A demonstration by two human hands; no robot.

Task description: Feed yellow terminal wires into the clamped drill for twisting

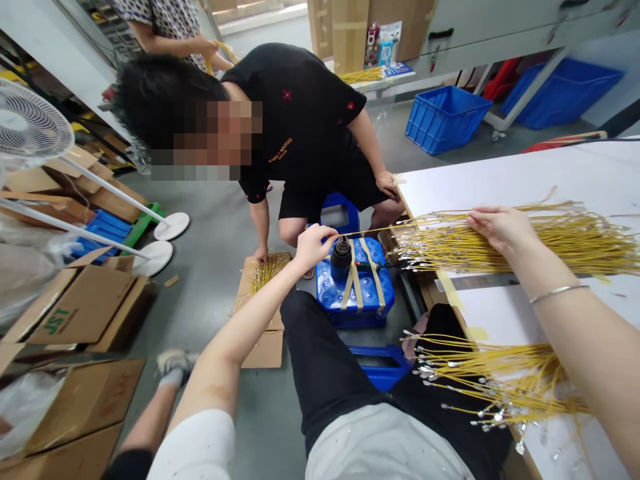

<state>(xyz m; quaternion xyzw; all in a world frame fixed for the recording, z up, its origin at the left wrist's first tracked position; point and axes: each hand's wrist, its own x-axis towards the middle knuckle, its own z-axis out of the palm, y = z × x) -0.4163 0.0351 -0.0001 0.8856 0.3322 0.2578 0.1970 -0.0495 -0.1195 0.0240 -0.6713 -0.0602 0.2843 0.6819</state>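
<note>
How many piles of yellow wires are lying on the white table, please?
2. The farther pile of yellow wires is partly covered by the right hand; the nearer pile of yellow wires is partly covered by the right forearm, which may hide more.

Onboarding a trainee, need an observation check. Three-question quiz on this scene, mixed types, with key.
1. True or false: a yellow wire runs from the left hand toward the white table.
2. Multiple choice: what crosses the top of the blue box that the black stepped device stands on?
A) a metal chain
B) tape strips
C) a white cloth
3. Fill in: the bracelet is on the wrist of the ___ hand.

Key: 1. True. 2. B, tape strips. 3. Right; it is the right hand.
</note>
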